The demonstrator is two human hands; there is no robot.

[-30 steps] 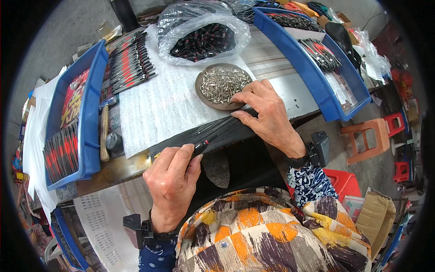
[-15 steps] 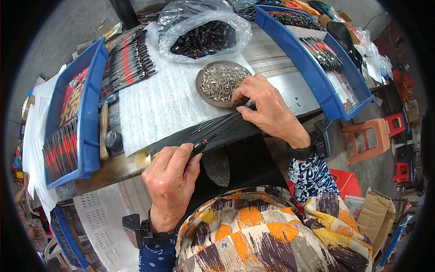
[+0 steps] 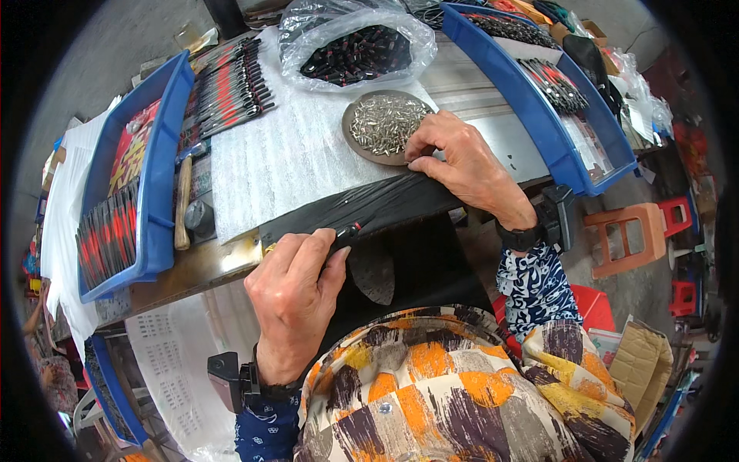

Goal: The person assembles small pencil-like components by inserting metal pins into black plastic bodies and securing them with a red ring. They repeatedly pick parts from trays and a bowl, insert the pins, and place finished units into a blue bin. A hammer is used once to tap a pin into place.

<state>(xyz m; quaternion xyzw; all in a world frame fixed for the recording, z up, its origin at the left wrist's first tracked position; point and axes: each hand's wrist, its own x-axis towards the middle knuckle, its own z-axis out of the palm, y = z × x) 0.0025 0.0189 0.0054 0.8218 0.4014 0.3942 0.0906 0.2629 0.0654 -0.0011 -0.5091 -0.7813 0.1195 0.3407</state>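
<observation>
2 Bare Hands at Work Beside a Dish of Silver Pieces

Near the front edge of a workbench (image 3: 504,142), the left hand (image 3: 296,289) has its thumb and fingers clenched around a slim black piece (image 3: 346,233). The tip of that piece, marked with red, sticks out past the thumb, pointing up and to the right; the rest is hidden in the grasp. It is held just in front of a black covering (image 3: 346,209) that runs along the bench edge.

The right hand (image 3: 469,165) reaches to the near right rim of a round brown dish (image 3: 368,155) heaped with small silver pieces (image 3: 385,119). Its thumb and forefinger tips are drawn close together; I cannot tell whether they grasp a silver piece.

Behind the dish stands a clear plastic bag (image 3: 422,50) full of black parts (image 3: 358,55) with red marks. A white foam sheet (image 3: 285,154) lies left of the dish, and black-and-red rods (image 3: 235,85) are lined up at its far left corner.

2 blue trays flank the work: the left tray (image 3: 160,192) holds more black-and-red rods, and the right tray (image 3: 512,96) holds similar slim pieces. A wooden handle (image 3: 183,200) lies beside the left tray, with a dark cylinder (image 3: 202,218) next to it.
</observation>
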